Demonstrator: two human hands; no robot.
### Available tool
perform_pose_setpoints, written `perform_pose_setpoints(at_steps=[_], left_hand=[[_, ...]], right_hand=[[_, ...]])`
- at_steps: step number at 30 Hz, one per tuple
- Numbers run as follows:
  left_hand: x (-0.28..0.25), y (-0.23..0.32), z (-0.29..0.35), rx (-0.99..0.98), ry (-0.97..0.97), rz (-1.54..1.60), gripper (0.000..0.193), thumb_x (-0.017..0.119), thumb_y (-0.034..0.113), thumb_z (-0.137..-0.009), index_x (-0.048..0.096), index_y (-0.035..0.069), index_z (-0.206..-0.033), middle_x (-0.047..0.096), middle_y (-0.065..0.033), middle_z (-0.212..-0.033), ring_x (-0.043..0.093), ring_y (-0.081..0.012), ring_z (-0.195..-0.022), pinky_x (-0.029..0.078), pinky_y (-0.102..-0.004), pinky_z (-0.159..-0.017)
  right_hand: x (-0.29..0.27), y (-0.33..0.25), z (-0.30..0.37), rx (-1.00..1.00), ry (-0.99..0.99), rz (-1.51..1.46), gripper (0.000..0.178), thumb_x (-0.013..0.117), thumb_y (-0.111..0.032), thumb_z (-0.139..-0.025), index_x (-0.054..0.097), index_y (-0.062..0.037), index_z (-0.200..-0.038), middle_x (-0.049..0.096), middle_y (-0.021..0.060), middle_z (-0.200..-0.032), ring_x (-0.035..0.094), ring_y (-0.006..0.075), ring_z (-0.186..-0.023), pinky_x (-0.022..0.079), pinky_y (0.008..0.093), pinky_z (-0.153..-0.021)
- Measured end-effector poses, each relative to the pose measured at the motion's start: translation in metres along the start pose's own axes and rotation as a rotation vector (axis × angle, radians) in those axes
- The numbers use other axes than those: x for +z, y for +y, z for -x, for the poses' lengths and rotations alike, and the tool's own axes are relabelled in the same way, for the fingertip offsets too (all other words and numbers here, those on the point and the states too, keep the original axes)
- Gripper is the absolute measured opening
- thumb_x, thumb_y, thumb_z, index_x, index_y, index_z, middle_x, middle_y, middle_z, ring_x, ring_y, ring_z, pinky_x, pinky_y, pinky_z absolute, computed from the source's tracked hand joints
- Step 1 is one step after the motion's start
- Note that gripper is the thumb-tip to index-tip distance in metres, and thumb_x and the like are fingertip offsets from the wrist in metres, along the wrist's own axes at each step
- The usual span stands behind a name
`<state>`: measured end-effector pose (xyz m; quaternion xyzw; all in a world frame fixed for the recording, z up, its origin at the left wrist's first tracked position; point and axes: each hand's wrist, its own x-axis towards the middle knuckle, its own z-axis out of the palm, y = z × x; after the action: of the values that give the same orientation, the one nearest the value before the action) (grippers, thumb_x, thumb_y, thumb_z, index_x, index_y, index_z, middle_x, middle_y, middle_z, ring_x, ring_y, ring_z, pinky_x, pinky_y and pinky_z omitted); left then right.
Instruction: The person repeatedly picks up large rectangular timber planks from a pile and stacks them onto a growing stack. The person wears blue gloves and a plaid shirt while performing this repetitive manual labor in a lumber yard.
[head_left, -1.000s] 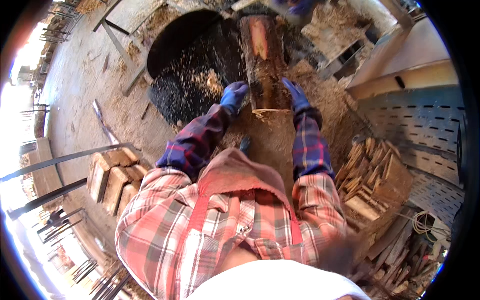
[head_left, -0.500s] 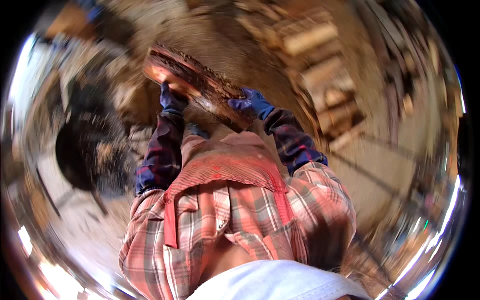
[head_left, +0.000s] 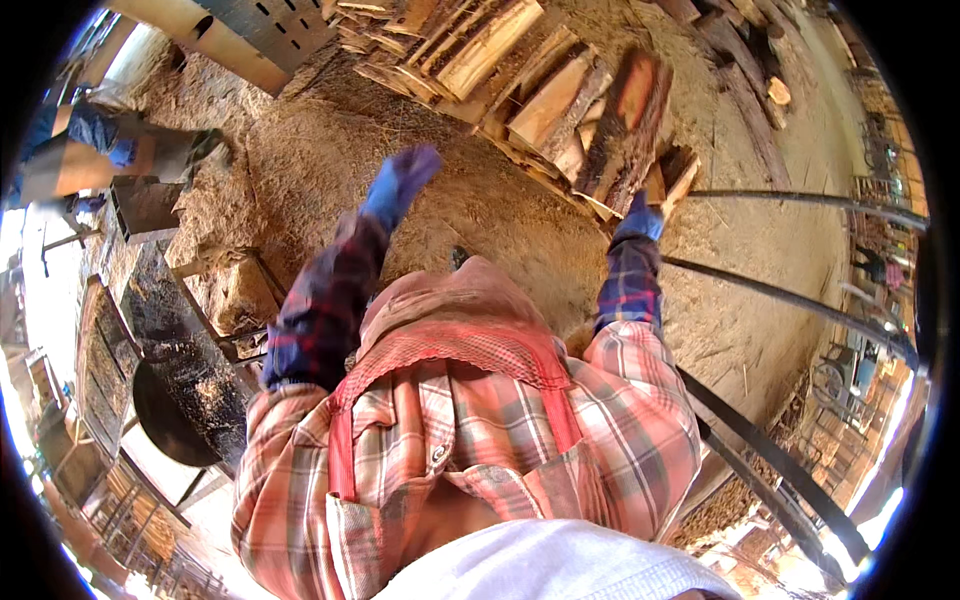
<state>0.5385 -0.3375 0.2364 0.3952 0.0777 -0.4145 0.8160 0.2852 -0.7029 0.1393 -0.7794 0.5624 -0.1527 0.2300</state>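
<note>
At the right front, my right hand (head_left: 638,220), in a blue glove, grips the lower end of a split log (head_left: 630,120). Rough dark bark and a reddish cut face show on the log, which leans over a stack of split firewood (head_left: 560,105). The hand's fingers are partly hidden against the wood. My left hand (head_left: 402,183), also blue-gloved and slightly blurred, is off the log with nothing in it. Its fingers stretch forward above the ground, left of the stack.
Sawdust covers the ground (head_left: 300,160). A black round pan (head_left: 175,410) is at the left. Another person's gloved hand (head_left: 122,152) shows at the far left. Dark metal bars (head_left: 790,285) run along my right. A slotted metal panel (head_left: 265,35) and long timbers (head_left: 745,90) lie beyond.
The log, held in both hands before, has swung to the right onto the stack. My left hand has let go of it. The whole view has turned.
</note>
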Motion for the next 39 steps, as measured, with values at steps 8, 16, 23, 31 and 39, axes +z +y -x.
perform_pose_setpoints(at_steps=[8,16,23,31,39], left_hand=[[-0.22,-0.044,0.216,-0.079,0.735,-0.329,0.036,0.058,0.032,-0.087,0.06,0.003,-0.108,0.065,-0.0114,-0.1,0.063,-0.0222,-0.09,0.05,-0.034,-0.076],[-0.183,-0.051,0.311,0.716,1.091,0.015,0.026,0.064,0.03,-0.084,0.064,0.005,-0.091,0.063,-0.0011,-0.081,0.056,-0.0113,-0.066,0.045,-0.0258,-0.059],[-0.173,-0.071,0.383,0.574,1.83,-0.459,0.033,0.061,0.031,-0.081,0.063,0.0,-0.092,0.065,-0.0144,-0.087,0.063,-0.0248,-0.08,0.049,-0.0351,-0.073],[-0.151,-0.008,0.414,-0.307,1.725,-0.969,0.059,0.06,0.051,-0.069,0.064,0.005,-0.105,0.06,-0.0198,-0.107,0.057,-0.0339,-0.102,0.046,-0.0408,-0.088],[-0.144,0.011,0.414,-0.432,1.641,-0.852,0.058,0.064,0.047,-0.067,0.061,0.009,-0.11,0.053,-0.0161,-0.119,0.05,-0.0295,-0.111,0.043,-0.0424,-0.09]], right_hand=[[0.221,-0.123,0.248,-0.454,-1.695,-0.474,0.018,0.057,-0.025,-0.084,0.062,-0.0074,-0.085,0.061,0.003,-0.082,0.055,0.0127,-0.067,0.045,0.0299,-0.061],[0.221,-0.311,0.326,-0.586,-2.32,0.042,0.022,0.06,-0.033,-0.085,0.06,-0.0115,-0.085,0.059,0.001,-0.07,0.053,0.0129,-0.058,0.042,0.0279,-0.05],[0.197,-0.342,0.327,-0.474,-1.922,0.399,0.035,0.058,-0.044,-0.084,0.058,-0.0123,-0.101,0.064,0.007,-0.087,0.056,0.0167,-0.063,0.046,0.0323,-0.053],[0.267,-0.325,0.294,-0.153,-2.671,0.414,0.013,0.049,-0.03,-0.085,0.057,-0.0217,-0.092,0.058,0.0046,-0.08,0.055,0.0239,-0.076,0.042,0.0378,-0.071],[0.237,-0.386,0.279,-1.919,-1.234,0.935,0.027,0.053,-0.034,-0.084,0.062,-0.0132,-0.1,0.063,0.0125,-0.092,0.062,0.0301,-0.087,0.048,0.0407,-0.074]])
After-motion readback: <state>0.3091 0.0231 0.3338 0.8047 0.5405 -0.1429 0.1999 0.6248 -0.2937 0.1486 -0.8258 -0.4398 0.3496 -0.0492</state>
